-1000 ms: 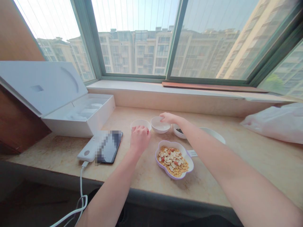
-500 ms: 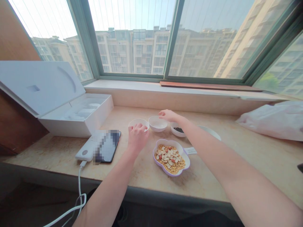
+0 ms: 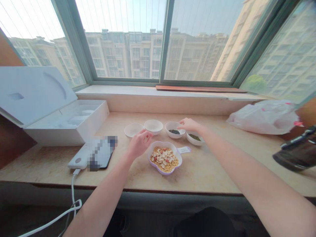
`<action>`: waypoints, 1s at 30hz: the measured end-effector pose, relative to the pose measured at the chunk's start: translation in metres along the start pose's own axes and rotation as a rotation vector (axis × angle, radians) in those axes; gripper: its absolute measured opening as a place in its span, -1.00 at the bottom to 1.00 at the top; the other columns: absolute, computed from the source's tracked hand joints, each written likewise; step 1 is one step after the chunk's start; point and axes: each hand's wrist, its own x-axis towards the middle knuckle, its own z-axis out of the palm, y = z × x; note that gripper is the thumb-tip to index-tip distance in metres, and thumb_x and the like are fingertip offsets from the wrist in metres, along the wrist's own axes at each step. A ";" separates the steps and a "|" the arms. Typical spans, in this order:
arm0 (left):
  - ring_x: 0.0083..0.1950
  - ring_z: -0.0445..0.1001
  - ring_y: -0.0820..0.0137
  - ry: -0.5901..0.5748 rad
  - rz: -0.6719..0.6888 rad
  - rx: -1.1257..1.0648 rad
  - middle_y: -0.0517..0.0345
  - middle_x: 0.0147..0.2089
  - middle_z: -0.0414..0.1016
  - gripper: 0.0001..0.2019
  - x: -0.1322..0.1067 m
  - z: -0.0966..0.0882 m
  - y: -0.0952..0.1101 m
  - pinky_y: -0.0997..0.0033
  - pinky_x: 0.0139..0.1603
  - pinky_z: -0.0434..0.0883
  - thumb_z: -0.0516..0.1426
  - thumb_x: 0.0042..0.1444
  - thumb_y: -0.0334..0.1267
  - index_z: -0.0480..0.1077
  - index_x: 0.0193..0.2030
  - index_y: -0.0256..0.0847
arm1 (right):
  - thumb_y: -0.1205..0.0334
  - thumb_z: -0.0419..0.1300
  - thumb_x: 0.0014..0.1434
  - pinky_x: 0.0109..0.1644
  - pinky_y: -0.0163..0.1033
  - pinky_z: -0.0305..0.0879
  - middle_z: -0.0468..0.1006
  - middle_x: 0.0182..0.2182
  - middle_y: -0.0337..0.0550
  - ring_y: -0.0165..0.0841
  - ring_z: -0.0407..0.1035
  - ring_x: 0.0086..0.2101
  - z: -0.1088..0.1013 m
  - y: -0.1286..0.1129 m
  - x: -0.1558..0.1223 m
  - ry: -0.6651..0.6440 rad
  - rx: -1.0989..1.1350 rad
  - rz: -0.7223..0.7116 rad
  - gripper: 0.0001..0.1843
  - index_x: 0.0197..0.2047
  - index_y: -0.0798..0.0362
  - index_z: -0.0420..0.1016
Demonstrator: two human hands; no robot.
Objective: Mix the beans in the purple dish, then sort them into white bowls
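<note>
My left hand hangs open just above the marble sill, holding nothing. It is nearest to a shallow white bowl and a deeper white bowl, both showing no contents, and its fingers touch neither. My right hand reaches with empty fingers to the rim of a white bowl holding black beans. Just beyond it sits a small white bowl of green beans. A purple-rimmed flower-shaped dish between my hands holds yellow peas, pale nut slices and peanuts.
An open white box stands at left, beside a white power bank with a cable and a pixelated phone. A plastic bag lies at right. A blurred dark jar enters at the right edge.
My view has swung, shifting everything left. My right hand has moved from the deeper white bowl to the black-bean bowl. My left hand has come off the shallow bowl. A dark jar has appeared.
</note>
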 end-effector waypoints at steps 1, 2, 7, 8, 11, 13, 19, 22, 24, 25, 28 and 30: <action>-0.34 0.46 0.45 -0.003 0.002 -0.007 0.14 -0.26 0.54 -0.87 0.000 0.000 0.000 0.45 -0.27 0.37 0.13 0.24 -0.42 0.53 -0.23 -0.22 | 0.13 0.38 0.11 -0.06 -0.26 0.40 0.70 -0.06 0.09 -0.11 0.57 -0.07 0.004 -0.001 0.000 0.017 0.001 0.011 -0.67 -0.10 0.14 0.72; -0.36 0.44 0.46 -0.008 0.003 -0.010 0.15 -0.28 0.54 -0.87 -0.001 0.001 0.000 0.46 -0.28 0.36 0.13 0.24 -0.43 0.53 -0.24 -0.23 | 0.16 0.37 0.12 -0.10 -0.26 0.39 0.71 -0.11 0.08 -0.12 0.58 -0.11 0.007 -0.003 -0.001 0.033 0.002 0.020 -0.72 -0.15 0.13 0.72; -0.42 0.38 0.49 -0.033 0.001 -0.022 0.18 -0.36 0.55 -0.87 -0.002 0.001 -0.001 0.49 -0.34 0.29 0.14 0.23 -0.41 0.53 -0.27 -0.25 | 0.25 0.33 0.11 -0.22 -0.26 0.32 0.70 -0.33 0.04 -0.18 0.55 -0.29 0.014 -0.011 -0.007 0.130 0.005 0.032 -0.88 -0.31 0.10 0.69; -0.43 0.37 0.49 -0.037 0.000 -0.027 0.19 -0.37 0.55 -0.87 -0.002 0.001 -0.002 0.49 -0.34 0.28 0.14 0.23 -0.42 0.53 -0.27 -0.25 | 0.27 0.31 0.11 -0.23 -0.26 0.30 0.69 -0.36 0.02 -0.19 0.55 -0.31 0.013 -0.013 -0.009 0.153 0.006 0.027 -0.89 -0.34 0.09 0.68; -0.43 0.37 0.49 -0.052 -0.002 -0.051 0.18 -0.37 0.56 -0.88 -0.002 0.002 -0.003 0.49 -0.34 0.28 0.14 0.22 -0.41 0.53 -0.27 -0.26 | 0.28 0.24 0.16 -0.27 -0.26 0.23 0.67 -0.41 -0.01 -0.21 0.52 -0.33 0.005 -0.019 -0.015 0.230 0.021 -0.004 -0.84 -0.40 0.08 0.64; -0.42 0.37 0.48 -0.058 -0.007 -0.078 0.17 -0.36 0.56 -0.88 -0.002 0.002 -0.003 0.48 -0.34 0.28 0.15 0.23 -0.38 0.54 -0.26 -0.27 | 0.26 0.20 0.20 -0.27 -0.25 0.20 0.66 -0.40 -0.01 -0.21 0.51 -0.32 -0.002 -0.023 -0.020 0.292 0.040 -0.033 -0.81 -0.38 0.08 0.62; -0.28 0.47 0.41 -0.086 -0.055 -0.253 0.09 -0.25 0.61 -0.78 -0.003 0.001 0.006 0.42 -0.26 0.37 0.19 0.29 -0.14 0.57 -0.17 -0.25 | 0.13 0.12 0.32 -0.26 -0.25 0.19 0.64 -0.35 -0.08 -0.25 0.47 -0.31 -0.011 -0.044 -0.054 0.436 0.128 -0.124 -0.78 -0.25 0.04 0.53; -0.19 0.52 0.36 -0.128 -0.067 -0.388 0.05 -0.15 0.62 -0.65 -0.003 0.000 0.011 0.38 -0.15 0.42 0.22 0.27 -0.05 0.54 0.08 -0.22 | 0.17 0.12 0.31 -0.26 -0.24 0.20 0.58 -0.41 -0.15 -0.27 0.44 -0.35 -0.003 -0.060 -0.074 0.511 0.261 -0.238 -0.85 -0.28 0.01 0.44; -0.13 0.54 0.34 -0.148 -0.080 -0.465 0.03 -0.09 0.63 -0.55 -0.002 0.000 0.012 0.34 -0.10 0.44 0.24 0.25 -0.03 0.48 0.20 -0.20 | 0.19 0.11 0.31 -0.22 -0.22 0.22 0.57 -0.39 -0.14 -0.26 0.43 -0.33 0.005 -0.070 -0.086 0.567 0.328 -0.319 -0.84 -0.33 0.00 0.39; -0.10 0.55 0.32 -0.156 -0.088 -0.494 0.02 -0.06 0.63 -0.52 -0.002 0.001 0.011 0.33 -0.07 0.45 0.25 0.24 -0.04 0.46 0.23 -0.19 | 0.19 0.09 0.32 -0.20 -0.21 0.23 0.57 -0.37 -0.13 -0.25 0.44 -0.32 0.009 -0.075 -0.091 0.591 0.348 -0.350 -0.83 -0.33 -0.01 0.38; -0.02 0.56 0.26 -0.192 -0.102 -0.579 -0.02 0.02 0.63 -0.48 -0.001 0.002 0.009 0.27 0.00 0.47 0.28 0.22 -0.06 0.43 0.27 -0.17 | 0.19 0.06 0.35 -0.18 -0.18 0.26 0.56 -0.33 -0.09 -0.21 0.45 -0.29 0.019 -0.084 -0.102 0.633 0.369 -0.411 -0.82 -0.31 -0.02 0.36; 0.06 0.56 0.21 -0.218 -0.091 -0.627 -0.04 0.09 0.62 -0.48 0.000 0.002 0.007 0.24 0.05 0.48 0.29 0.21 -0.08 0.43 0.28 -0.16 | 0.18 0.04 0.37 -0.16 -0.16 0.29 0.58 -0.31 -0.07 -0.18 0.48 -0.25 0.026 -0.086 -0.107 0.639 0.375 -0.431 -0.83 -0.27 -0.03 0.36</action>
